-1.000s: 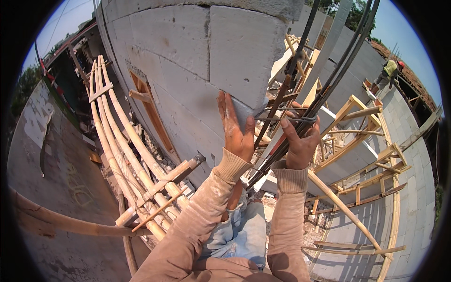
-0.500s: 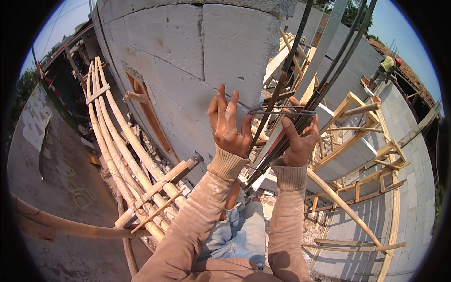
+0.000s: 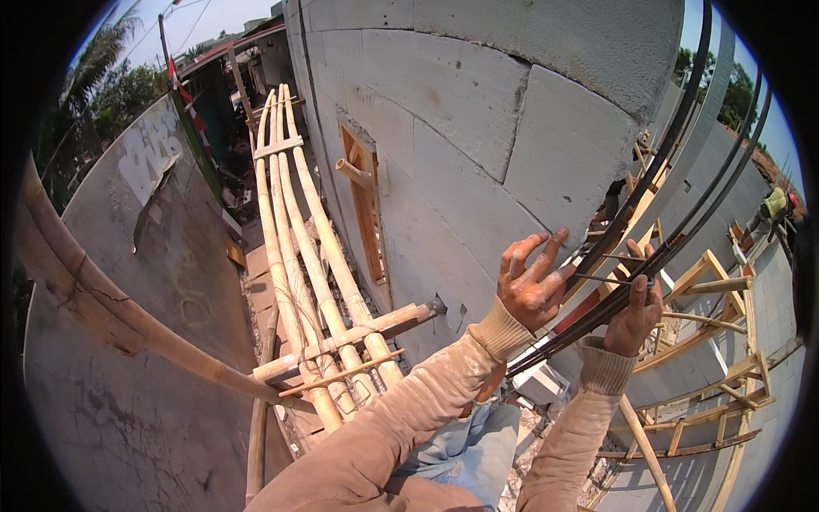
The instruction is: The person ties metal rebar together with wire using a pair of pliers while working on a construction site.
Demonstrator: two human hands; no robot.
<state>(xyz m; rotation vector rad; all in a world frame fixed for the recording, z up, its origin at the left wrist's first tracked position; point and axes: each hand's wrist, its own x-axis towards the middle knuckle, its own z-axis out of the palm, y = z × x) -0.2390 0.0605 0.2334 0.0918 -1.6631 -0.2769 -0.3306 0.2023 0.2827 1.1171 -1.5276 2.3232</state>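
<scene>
Had wall [image 3: 452,128] laid, 1 o'clk | had wire loop [image 3: 604,278] at bars [image 3: 614,300], 3 o'clk, couldn't tell if fixed | had L hand [image 3: 533,286] half-spread nr loop, R hand [image 3: 633,317] at bars, couldn't tell grip

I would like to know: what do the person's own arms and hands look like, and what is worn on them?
Long, creased, light-brown sleeves cover both forearms, with paler, dusty-looking patches. Each ends in a ribbed cuff of a similar tan. The left hand and the right hand wear no gloves; pale smudges mark the left one.
</scene>
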